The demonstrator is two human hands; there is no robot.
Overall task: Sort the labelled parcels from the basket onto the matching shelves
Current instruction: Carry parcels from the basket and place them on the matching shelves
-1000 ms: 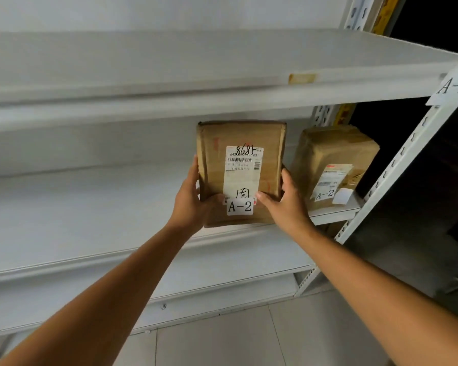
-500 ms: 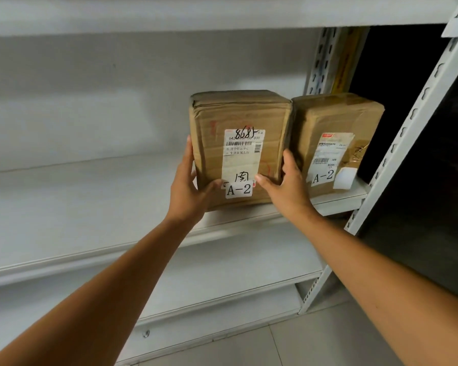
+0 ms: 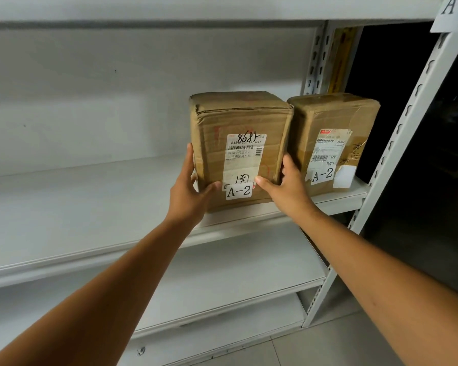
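A brown cardboard parcel [image 3: 238, 120] with a shipping label and a white "A-2" tag stands upright on the middle white shelf [image 3: 90, 207]. My left hand [image 3: 189, 191] grips its lower left edge, thumb on the front. My right hand [image 3: 286, 188] grips its lower right edge, thumb by the tag. A second brown parcel [image 3: 331, 122], also tagged "A-2", stands touching it on the right. An "A-2" sign [image 3: 452, 14] hangs on the rack's right post.
The white rack has a shelf above [image 3: 169, 9] and two lower shelves [image 3: 236, 281]. The slotted right post [image 3: 397, 143] runs diagonally, with dark space beyond it. Left of the parcels the middle shelf is bare. Tiled floor [image 3: 315, 347] lies below.
Both hands carried the parcel up and onto the middle shelf, then pushed it back beside the second parcel. The view moved closer to the shelf.
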